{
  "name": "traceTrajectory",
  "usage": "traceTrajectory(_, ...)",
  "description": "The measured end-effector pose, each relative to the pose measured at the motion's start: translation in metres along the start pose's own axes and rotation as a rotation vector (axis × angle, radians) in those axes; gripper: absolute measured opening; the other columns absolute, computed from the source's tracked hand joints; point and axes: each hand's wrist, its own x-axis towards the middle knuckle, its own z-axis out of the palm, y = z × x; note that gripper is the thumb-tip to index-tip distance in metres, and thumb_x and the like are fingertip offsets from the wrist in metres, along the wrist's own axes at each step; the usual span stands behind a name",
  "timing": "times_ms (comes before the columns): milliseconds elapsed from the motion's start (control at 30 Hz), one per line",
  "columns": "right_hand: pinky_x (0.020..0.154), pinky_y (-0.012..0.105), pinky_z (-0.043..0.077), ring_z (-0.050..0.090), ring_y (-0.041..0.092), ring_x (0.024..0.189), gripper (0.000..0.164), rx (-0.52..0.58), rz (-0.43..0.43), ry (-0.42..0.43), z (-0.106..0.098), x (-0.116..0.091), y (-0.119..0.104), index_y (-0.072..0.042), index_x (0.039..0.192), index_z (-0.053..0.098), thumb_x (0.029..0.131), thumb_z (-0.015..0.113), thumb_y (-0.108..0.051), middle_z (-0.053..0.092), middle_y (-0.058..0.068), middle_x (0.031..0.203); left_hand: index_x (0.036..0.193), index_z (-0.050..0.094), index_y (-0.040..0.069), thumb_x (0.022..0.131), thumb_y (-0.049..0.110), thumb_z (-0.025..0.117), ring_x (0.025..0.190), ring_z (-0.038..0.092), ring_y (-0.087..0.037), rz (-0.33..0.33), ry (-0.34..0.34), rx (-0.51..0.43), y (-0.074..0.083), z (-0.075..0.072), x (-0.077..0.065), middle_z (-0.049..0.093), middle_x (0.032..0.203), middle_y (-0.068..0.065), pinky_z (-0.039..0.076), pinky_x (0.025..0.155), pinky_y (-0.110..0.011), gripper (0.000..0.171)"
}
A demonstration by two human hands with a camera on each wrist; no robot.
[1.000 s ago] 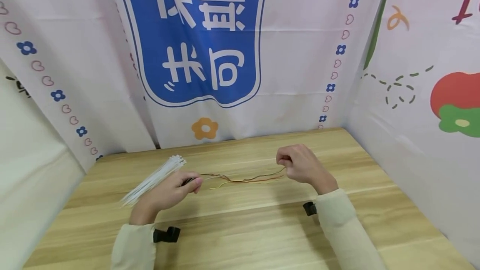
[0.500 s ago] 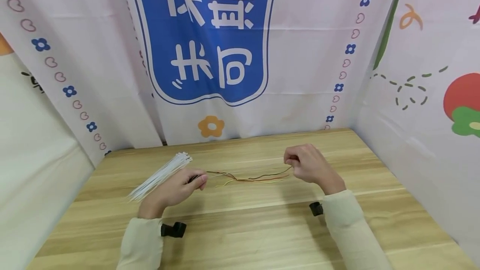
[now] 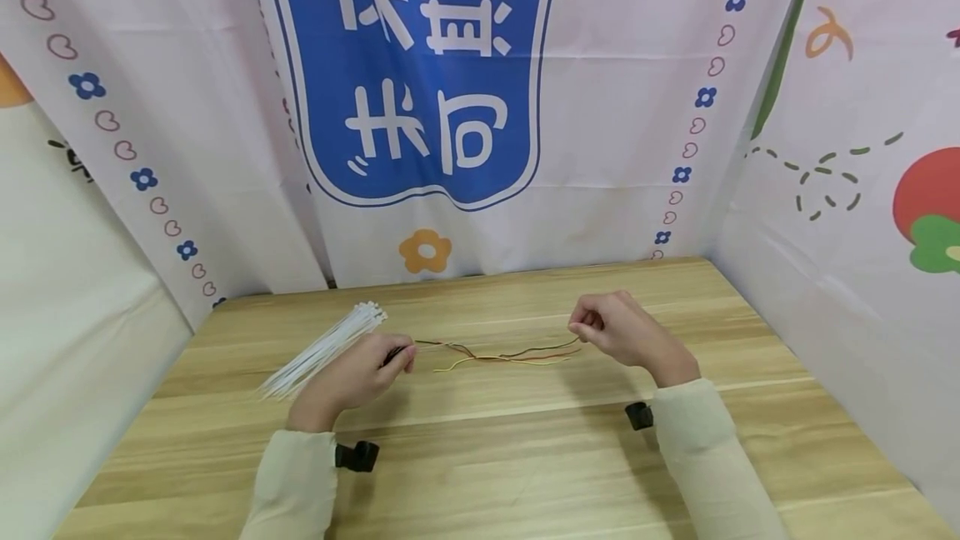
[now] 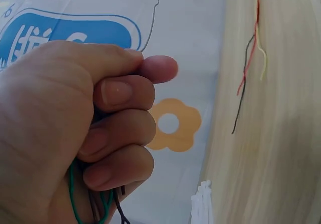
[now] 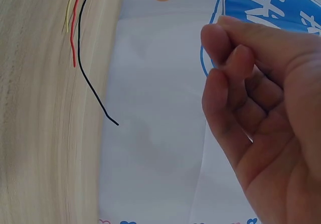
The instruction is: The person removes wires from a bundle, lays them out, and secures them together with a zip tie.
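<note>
My left hand (image 3: 360,373) is curled round a bundle of thin green and dark wires (image 4: 71,194). Between its thumb and forefinger comes a thin grey-looking wire (image 4: 152,23), kinked, running out of the left wrist view. My right hand (image 3: 626,336) hovers over the table at right, thumb and fingertips brought together; whether a thin wire lies between them cannot be made out. Between the hands, a black wire (image 5: 83,68), a red wire (image 5: 73,43) and a yellow wire (image 5: 67,13) lie crossed on the table. The black wire's end lies free near the right hand.
A bundle of white cable ties (image 3: 326,348) lies behind and left of my left hand. The wooden table (image 3: 480,457) meets a printed cloth backdrop (image 3: 585,148) at its rear edge, with more cloth on both sides.
The head view has shifted slightly, so the scene sits further right. Both hands keep nearly the same places over the wires; the right fingertips look slightly lower. The wires on the table lie alike.
</note>
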Motion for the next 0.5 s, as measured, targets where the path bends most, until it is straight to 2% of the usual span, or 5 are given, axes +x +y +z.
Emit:
traceTrajectory(200, 0.068, 0.023, 0.055, 0.063, 0.004, 0.073, 0.01, -0.03, -0.008, -0.008, 0.003, 0.001, 0.003, -0.011, 0.091, 0.073, 0.1, 0.072, -0.008, 0.072, -0.002, 0.081, 0.086, 0.069, 0.01, 0.111, 0.013, 0.052, 0.055, 0.039, -0.001, 0.0, 0.005, 0.062, -0.003, 0.003, 0.001, 0.054, 0.069, 0.008, 0.043, 0.059, -0.023, 0.03)
traceTrajectory(333, 0.069, 0.023, 0.056, 0.064, 0.005, 0.073, 0.009, -0.063, 0.001, -0.01, 0.007, 0.003, 0.004, -0.009, 0.089, 0.074, 0.098, 0.073, -0.006, 0.073, -0.002, 0.081, 0.085, 0.071, 0.01, 0.108, 0.01, 0.055, 0.055, 0.04, 0.0, 0.023, 0.015, 0.083, -0.002, 0.004, 0.002, 0.057, 0.069, 0.008, 0.044, 0.06, -0.022, 0.028)
traceTrajectory(500, 0.07, 0.024, 0.056, 0.064, 0.006, 0.074, 0.007, -0.108, 0.047, -0.033, 0.014, 0.004, 0.006, -0.006, 0.09, 0.075, 0.097, 0.073, -0.006, 0.073, -0.002, 0.081, 0.075, 0.065, 0.011, 0.105, 0.007, 0.058, 0.054, 0.034, 0.003, 0.073, 0.014, 0.095, -0.001, 0.006, 0.002, 0.044, 0.063, 0.011, 0.037, 0.056, -0.019, 0.032)
